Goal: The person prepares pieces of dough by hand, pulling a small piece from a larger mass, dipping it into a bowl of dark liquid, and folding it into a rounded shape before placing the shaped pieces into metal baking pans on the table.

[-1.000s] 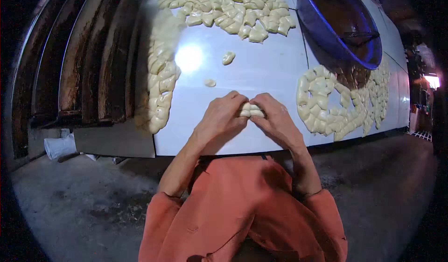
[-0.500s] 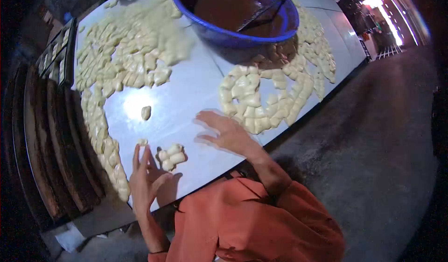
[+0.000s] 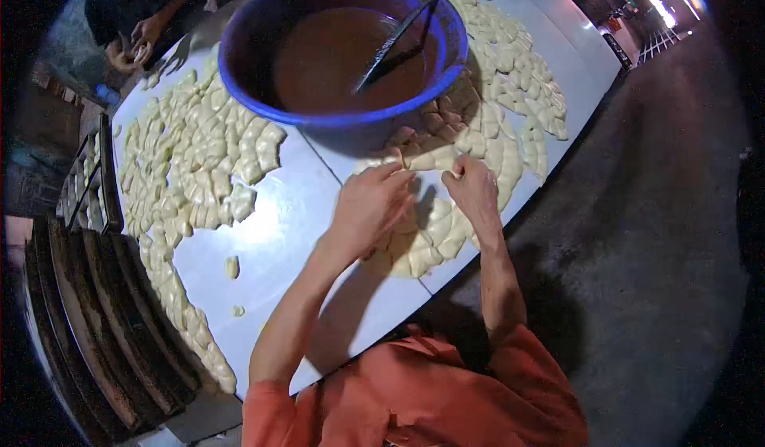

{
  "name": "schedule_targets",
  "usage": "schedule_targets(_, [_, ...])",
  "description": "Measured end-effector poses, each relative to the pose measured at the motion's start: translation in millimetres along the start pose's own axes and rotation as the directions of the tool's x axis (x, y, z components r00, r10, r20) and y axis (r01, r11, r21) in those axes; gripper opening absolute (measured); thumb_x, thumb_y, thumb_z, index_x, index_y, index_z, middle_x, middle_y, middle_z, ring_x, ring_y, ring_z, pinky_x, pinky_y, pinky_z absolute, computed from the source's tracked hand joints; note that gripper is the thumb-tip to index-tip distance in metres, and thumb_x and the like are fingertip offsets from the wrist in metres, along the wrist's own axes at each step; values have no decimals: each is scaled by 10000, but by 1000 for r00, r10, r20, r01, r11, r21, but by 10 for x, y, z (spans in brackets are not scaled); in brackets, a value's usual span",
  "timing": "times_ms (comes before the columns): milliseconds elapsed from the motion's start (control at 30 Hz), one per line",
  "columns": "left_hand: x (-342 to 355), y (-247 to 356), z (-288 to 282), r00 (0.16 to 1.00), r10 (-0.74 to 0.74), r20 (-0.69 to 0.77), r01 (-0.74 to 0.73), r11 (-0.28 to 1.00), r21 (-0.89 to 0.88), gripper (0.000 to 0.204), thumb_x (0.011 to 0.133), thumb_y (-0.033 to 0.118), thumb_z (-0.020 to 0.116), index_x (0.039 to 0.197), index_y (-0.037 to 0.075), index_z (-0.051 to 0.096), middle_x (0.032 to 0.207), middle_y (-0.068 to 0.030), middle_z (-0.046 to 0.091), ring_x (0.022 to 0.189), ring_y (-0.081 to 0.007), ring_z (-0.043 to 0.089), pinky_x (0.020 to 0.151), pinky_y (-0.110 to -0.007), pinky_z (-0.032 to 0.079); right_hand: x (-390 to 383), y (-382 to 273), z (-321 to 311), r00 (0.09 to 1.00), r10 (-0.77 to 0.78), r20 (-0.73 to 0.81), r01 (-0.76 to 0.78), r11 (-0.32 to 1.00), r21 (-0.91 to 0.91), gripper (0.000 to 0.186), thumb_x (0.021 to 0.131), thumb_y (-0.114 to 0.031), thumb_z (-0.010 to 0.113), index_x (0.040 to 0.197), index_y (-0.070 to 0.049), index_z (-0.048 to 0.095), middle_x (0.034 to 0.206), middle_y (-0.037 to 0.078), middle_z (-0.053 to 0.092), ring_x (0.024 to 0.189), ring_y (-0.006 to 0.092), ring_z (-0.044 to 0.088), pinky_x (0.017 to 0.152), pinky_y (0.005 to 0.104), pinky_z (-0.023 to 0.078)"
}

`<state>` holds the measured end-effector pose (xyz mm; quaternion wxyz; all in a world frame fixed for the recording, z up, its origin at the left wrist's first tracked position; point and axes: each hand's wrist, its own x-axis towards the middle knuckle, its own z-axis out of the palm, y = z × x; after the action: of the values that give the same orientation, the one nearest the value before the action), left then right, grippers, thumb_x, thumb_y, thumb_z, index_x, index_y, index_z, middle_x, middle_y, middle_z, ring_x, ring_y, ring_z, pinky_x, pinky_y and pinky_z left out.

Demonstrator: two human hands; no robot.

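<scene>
A pale strip of dough point(image 3: 430, 158) spans the gap between my two hands, over the right-hand patch of flattened dough pieces point(image 3: 438, 228). My left hand point(image 3: 373, 208) has its fingers closed at the strip's left end; its fingertips are partly hidden behind the hand. At the strip's right end my right hand point(image 3: 476, 192) pinches with thumb and bent fingers. Just beyond both hands stands a large blue basin point(image 3: 343, 118) of brown liquid, a dark long-handled tool point(image 3: 394, 42) leaning in it. Two small dough bits point(image 3: 232, 267) lie left of my left forearm.
Many soft dough pieces point(image 3: 191, 156) cover the white table's point(image 3: 279, 319) left side. Dark curved trays point(image 3: 103, 311) are stacked beside its left edge. At the far left, another person's hands point(image 3: 139, 45) hold something pale. Grey floor point(image 3: 637, 272) runs along the right.
Both hands have moved to the right-hand dough patch and closed on a strip there. The view has shifted. The small dough cluster no longer shows; another person's hands have come into sight.
</scene>
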<state>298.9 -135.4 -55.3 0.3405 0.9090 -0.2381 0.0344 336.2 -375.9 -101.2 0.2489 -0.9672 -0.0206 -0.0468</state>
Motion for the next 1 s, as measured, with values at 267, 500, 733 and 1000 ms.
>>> schedule_targets(267, [841, -301, 972, 988, 137, 65, -148, 964, 221, 422, 885, 144, 551, 1306, 126, 565, 1386, -86, 555, 1277, -272, 505, 1063, -434, 388, 127, 315, -339, 963, 68, 260, -258, -38, 965, 136, 809, -43, 640, 883, -70, 529, 885, 57, 589, 769, 155, 566, 685, 286, 468])
schedule_targets(500, [738, -203, 870, 991, 29, 130, -60, 969, 239, 447, 907, 137, 516, 1354, 136, 535, 1435, -123, 517, 1310, -309, 473, 1103, -456, 333, 131, -78, -1197, 949, -185, -255, 212, -221, 952, 302, 777, -133, 676, 961, -38, 457, 978, 178, 597, 820, 182, 603, 612, 248, 496])
schedule_targets(733, [443, 95, 191, 948, -277, 160, 251, 334, -908, 611, 1019, 485, 436, 1440, 44, 476, 1429, -74, 530, 1288, -204, 505, 1069, -383, 377, 159, -462, -1009, 846, -407, 343, -271, 226, 936, 385, 774, -19, 708, 1129, -36, 559, 1086, 100, 638, 979, 183, 642, 846, 315, 526])
schedule_targets(1000, [-647, -58, -456, 780, -598, 185, 448, 326, -832, 329, 875, 234, 746, 1109, 5, 715, 899, -43, 719, 784, -88, 630, 736, -242, 500, -183, -1186, -253, 722, -398, 566, -223, 641, 735, 428, 845, -130, 733, 1236, -47, 581, 1092, 53, 656, 940, 122, 637, 700, 273, 536])
